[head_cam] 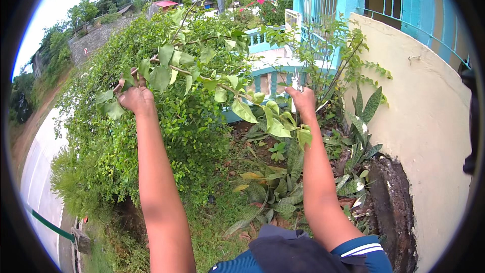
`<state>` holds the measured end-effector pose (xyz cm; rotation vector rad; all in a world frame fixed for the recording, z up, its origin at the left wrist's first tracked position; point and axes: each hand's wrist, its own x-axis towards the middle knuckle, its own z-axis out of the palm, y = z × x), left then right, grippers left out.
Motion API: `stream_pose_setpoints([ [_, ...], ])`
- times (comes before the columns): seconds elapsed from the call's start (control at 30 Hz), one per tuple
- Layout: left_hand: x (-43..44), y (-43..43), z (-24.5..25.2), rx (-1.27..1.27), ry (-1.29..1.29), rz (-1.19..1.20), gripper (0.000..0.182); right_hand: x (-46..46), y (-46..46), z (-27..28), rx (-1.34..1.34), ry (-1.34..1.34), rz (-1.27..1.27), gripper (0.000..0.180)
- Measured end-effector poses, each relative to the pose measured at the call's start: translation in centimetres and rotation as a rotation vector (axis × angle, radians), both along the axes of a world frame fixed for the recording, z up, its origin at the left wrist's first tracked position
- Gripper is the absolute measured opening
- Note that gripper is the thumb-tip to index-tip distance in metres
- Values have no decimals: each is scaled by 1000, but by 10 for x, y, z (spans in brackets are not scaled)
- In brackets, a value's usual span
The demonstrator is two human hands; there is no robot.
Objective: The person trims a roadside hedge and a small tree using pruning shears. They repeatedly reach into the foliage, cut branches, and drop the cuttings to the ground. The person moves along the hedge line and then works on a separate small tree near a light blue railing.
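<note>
My left hand (137, 98) grips the thick end of a cut-looking leafy branch (165, 55) at the left, in front of a dense green shrub (178, 121). From there its stems fork, one rising to the top of the view, another drooping right across my right forearm. Its broad leaves hang limp. In my right hand (305, 103) is a pale-handled cutting tool (294, 82), perhaps pruning shears, pointing upward. Fingers hide much of it, so I cannot tell whether its blades are apart. Just beyond that hand stands a thin-stemmed shrub (339, 70).
At the right rises a cream wall (413, 94) with a turquoise railing (401, 11). Snake plants (365, 117) grow along its foot beside a dark, rough curb (392, 197). A turquoise balustrade (265, 83) stands ahead. On the left runs a paved road (41, 189).
</note>
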<state>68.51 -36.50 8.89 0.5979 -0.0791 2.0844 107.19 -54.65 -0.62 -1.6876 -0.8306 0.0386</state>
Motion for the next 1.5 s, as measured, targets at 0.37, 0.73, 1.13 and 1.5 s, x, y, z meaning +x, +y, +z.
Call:
stream_pose_setpoints([
  [0.37,53,-2,2,-193,-124,-95,20,48,-35,-126,-199,369,-126,51],
  [0.73,39,-42,10,-199,-126,32,7,59,-38,-33,-54,157,169,37],
  [1.13,-144,-133,80,-183,-392,359,17,-93,16,108,212,-15,550,43],
  [1.5,-359,-268,2,-308,-553,459,19,-368,-15,135,32,-212,952,52],
])
